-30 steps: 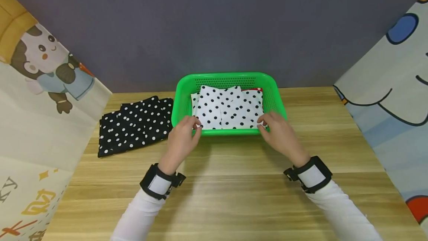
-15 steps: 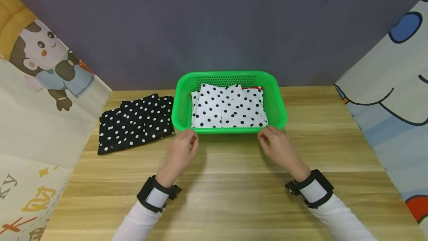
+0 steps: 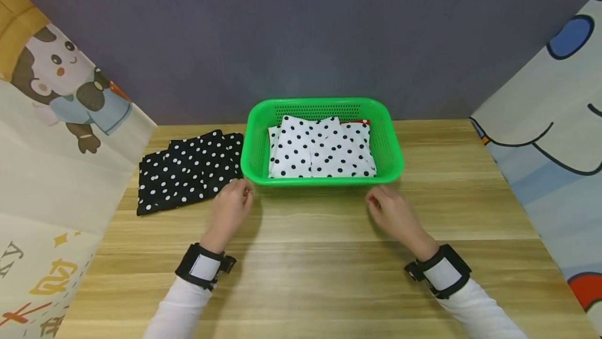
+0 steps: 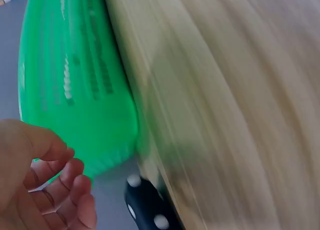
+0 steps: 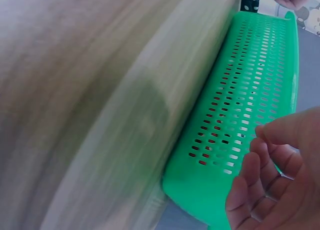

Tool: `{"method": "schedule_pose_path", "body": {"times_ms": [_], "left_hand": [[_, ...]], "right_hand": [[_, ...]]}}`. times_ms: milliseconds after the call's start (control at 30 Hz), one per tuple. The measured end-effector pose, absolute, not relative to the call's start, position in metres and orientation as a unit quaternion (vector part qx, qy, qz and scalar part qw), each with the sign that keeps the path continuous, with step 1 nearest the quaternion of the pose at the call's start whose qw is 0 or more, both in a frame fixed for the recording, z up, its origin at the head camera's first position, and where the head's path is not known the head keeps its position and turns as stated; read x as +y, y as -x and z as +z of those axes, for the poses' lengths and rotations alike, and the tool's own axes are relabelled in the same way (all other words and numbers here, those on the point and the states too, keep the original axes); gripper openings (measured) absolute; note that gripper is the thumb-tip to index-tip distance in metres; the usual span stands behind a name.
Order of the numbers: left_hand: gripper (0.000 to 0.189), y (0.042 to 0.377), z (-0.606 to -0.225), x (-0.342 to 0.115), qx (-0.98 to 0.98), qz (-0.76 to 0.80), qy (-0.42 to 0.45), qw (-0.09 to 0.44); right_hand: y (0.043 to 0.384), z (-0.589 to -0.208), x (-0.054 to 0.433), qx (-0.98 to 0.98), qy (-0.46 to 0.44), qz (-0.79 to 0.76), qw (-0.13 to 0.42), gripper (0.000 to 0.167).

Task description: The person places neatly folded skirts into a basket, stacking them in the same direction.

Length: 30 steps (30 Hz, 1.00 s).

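A green plastic basket (image 3: 324, 182) stands at the back of the table. In it lies folded white cloth with black dots (image 3: 324, 151), and a bit of red cloth (image 3: 359, 121) peeks out at its back right. Left of the basket is a folded black cloth with white dots (image 3: 188, 172). My left hand (image 3: 230, 211) hovers by that cloth's lower right corner, fingers loosely curled and holding nothing. Just in front of the basket's right corner is my right hand (image 3: 395, 216), likewise bent at the fingers with nothing in them. The right wrist view shows the basket's slotted side (image 5: 225, 120).
The wooden table (image 3: 320, 276) runs up to a dark grey panel (image 3: 320, 36) behind the basket. Printed cartoon panels flank it, one with a figure (image 3: 75, 78) on the left and a white one (image 3: 527, 145) on the right.
Both hands have drawn back from the white dotted cloth, toward the person. My left hand has also moved left, toward the black dotted cloth. The cloth stays in the basket.
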<state>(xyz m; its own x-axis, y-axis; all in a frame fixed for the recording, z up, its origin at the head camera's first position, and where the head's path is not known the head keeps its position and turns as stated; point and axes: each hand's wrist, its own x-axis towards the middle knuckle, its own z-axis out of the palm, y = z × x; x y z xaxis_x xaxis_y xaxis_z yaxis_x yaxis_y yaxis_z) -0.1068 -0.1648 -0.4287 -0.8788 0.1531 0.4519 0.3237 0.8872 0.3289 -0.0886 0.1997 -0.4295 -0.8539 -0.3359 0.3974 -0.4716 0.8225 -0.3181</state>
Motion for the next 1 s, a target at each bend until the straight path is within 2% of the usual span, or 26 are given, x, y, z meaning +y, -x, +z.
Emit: {"method": "schedule_pose_path", "body": {"times_ms": [133, 333, 533, 700, 1000], "left_hand": [[0.010, 0.114, -0.429, -0.181, -0.955, -0.177, 0.089, 0.222], [0.033, 0.128, -0.432, -0.203, -0.965, -0.143, 0.063, 0.209], [0.044, 0.139, -0.433, -0.219, -0.984, -0.125, 0.036, 0.121], [0.046, 0.147, -0.433, -0.228, -0.992, -0.119, 0.010, 0.040], [0.042, 0.156, -0.431, -0.236, -0.994, -0.106, -0.007, -0.011]], "right_hand": [[0.087, -0.433, 0.202, -0.943, -0.211, 0.205, 0.156, 0.009], [0.086, -0.436, 0.207, -0.949, -0.190, 0.212, 0.137, 0.007], [0.085, -0.441, 0.209, -0.950, -0.194, 0.203, 0.137, 0.007], [0.082, -0.442, 0.207, -0.952, -0.205, 0.199, 0.114, 0.010], [0.075, -0.441, 0.204, -0.955, -0.207, 0.201, 0.070, 0.019]]}}
